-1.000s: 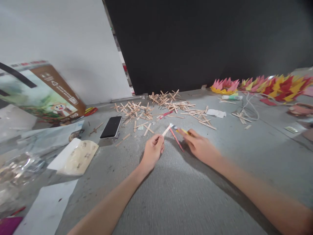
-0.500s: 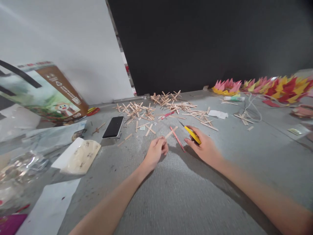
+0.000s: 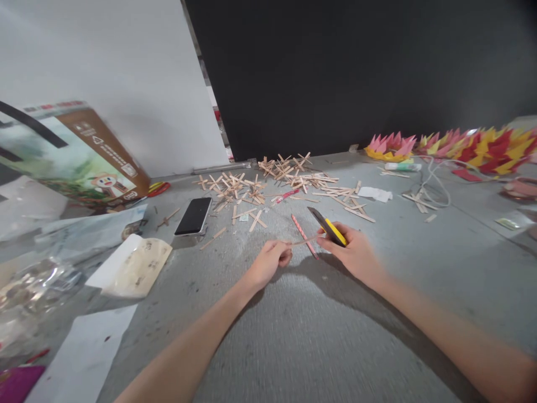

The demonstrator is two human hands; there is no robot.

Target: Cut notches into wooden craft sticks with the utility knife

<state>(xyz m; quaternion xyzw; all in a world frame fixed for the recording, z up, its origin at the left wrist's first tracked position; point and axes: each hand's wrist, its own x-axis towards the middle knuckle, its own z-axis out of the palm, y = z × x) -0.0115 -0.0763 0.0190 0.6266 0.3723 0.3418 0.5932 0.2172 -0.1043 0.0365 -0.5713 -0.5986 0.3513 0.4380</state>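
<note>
My left hand (image 3: 271, 262) is closed, pinching one end of a thin wooden craft stick (image 3: 302, 241) seen nearly edge-on. The stick's other end meets the fingertips of my right hand (image 3: 350, 252). That hand is wrapped round a yellow and black utility knife (image 3: 333, 230), whose blade end points up and to the left. A red and white striped paper straw (image 3: 302, 232) lies on the table behind the stick, between my hands. Beyond it is a loose heap of craft sticks (image 3: 239, 189), several of them crossed over one another.
A phone (image 3: 193, 216) lies left of the heap. Plastic packets (image 3: 138, 271), paper (image 3: 81, 350) and a printed bag (image 3: 96, 157) crowd the left side. Pink, red and yellow paper petal pieces (image 3: 489, 152), a white cable (image 3: 448, 196) and a glue stick (image 3: 403, 167) are at the right rear.
The craft stick has turned from slanting upward to lying almost level, and its far end now reaches my right fingers. The knife has rolled in my right hand, showing its black side.
</note>
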